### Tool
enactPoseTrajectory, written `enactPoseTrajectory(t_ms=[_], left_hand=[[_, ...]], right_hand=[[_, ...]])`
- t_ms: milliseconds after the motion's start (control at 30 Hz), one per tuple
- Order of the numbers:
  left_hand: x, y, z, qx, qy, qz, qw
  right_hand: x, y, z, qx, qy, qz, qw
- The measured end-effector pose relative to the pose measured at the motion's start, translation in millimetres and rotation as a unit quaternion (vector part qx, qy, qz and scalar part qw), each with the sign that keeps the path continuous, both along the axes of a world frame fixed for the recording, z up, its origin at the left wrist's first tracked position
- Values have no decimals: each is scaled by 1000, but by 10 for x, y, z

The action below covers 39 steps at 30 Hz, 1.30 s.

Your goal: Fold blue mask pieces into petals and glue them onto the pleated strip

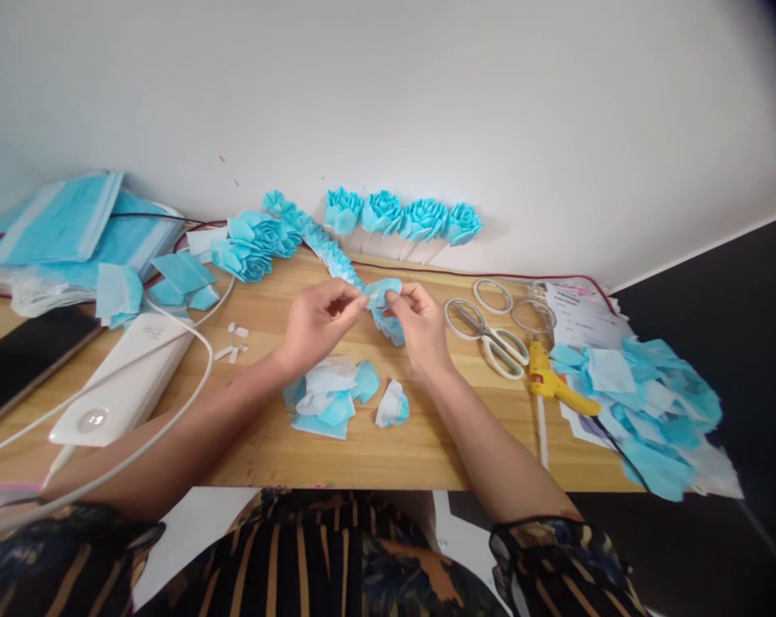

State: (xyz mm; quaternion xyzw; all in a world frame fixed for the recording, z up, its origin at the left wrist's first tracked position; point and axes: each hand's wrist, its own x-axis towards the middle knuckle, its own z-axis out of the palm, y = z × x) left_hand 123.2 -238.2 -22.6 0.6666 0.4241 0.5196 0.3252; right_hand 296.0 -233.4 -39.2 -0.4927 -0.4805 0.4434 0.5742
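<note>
Between my hands is a small light-blue fabric petal [381, 290], cut from mask-like material. My right hand [420, 326] pinches it between thumb and fingers from the right. My left hand [320, 321] has thumb and fingertips pinched together at the petal's left edge. Behind and below it runs a long row of folded blue petals [327, 248], reaching back to the wall. On the table just in front of my hands lie a small pile of cut petals [327, 398] and one separate petal [393, 404].
Several blue flowers [425, 219] lean on the wall, with more flowers [256, 244] at left. Scissors [500, 347], tape rings [492, 296] and a yellow glue gun [548, 381] lie right, beside blue scraps [658, 403]. Left are masks [60, 218], a white power bank [124, 377] and a phone [28, 356].
</note>
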Motion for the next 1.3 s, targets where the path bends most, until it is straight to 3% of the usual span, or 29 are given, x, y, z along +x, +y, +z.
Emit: enactPoseTrajectory(t_ms=[133,300,967,1300], left_hand=[[21,-3,-55,26,88,-5,996],[8,37,-95,13,122,31,992],[8,31,-78,-2,146,31,989],[20,44,-75,-34,88,22,995]], right_hand=[[-31,-44,-11,31,-40,13,999],[-61,-96,-9,57,-95,4,994],[-78,-152,-40,124,-243,-39,961],[-77,-123,-29,89,-194,-28,976]])
